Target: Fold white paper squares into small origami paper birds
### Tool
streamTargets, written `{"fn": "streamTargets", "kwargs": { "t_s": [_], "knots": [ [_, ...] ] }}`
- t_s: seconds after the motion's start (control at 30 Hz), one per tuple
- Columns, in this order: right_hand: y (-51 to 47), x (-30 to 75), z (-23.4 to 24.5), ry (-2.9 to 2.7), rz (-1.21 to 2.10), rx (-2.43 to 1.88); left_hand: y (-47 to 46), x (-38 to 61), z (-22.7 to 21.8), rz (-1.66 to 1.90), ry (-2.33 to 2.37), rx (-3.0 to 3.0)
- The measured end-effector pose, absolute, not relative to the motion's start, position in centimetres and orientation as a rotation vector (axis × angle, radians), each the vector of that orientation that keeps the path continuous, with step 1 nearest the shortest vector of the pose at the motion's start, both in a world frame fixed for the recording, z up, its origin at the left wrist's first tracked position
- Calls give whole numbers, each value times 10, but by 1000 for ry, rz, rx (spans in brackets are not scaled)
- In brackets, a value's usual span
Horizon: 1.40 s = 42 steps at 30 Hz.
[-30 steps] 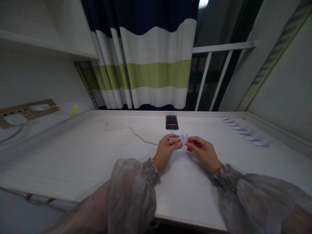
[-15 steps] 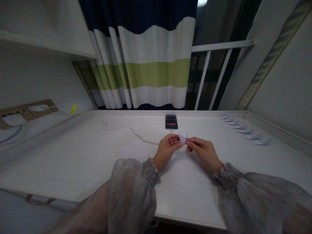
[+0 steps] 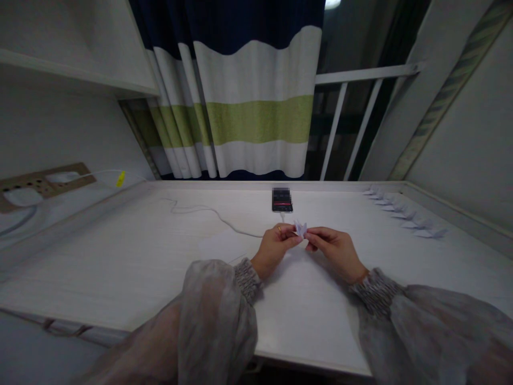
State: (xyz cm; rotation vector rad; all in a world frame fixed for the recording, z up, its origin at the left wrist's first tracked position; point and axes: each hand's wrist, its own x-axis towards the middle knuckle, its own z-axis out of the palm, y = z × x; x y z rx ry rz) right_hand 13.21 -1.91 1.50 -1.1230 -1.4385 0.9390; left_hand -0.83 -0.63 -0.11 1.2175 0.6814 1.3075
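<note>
A small white folded-paper crane [image 3: 300, 229] is held up over the desk between my two hands. My left hand [image 3: 276, 243] pinches its left side between thumb and fingers, with a gold ring showing on one finger. From the other side, my right hand [image 3: 332, 248] grips the paper's right edge between thumb and forefinger. The fine folds are too small to make out. Along the right of the desk stands a row of several similar paper cranes [image 3: 404, 215].
A phone [image 3: 282, 200] lies at the back of the white desk [image 3: 120, 256], its white cable [image 3: 216, 214] curving left. Pale paper [image 3: 220, 245] rests left of my hands. A power strip [image 3: 48, 184] with plugs is at the left wall. Behind the desk hangs a striped curtain [image 3: 256, 120].
The crane has turned slightly in my fingers, and its upright points sit closer together. My left hand has shifted a little. Both hands keep their pinch.
</note>
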Motion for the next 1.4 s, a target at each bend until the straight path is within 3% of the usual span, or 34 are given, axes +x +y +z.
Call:
{"fn": "streamTargets", "kwargs": {
  "t_s": [0.33, 1.4],
  "knots": [
    [-17, 134, 16, -1488, 906, -1059, -5, -9, -2, 1233, 706, 1209],
    [-18, 136, 19, -1268, 1362, -973, -13, -8, 9, 1173, 734, 1214]
  ]
}}
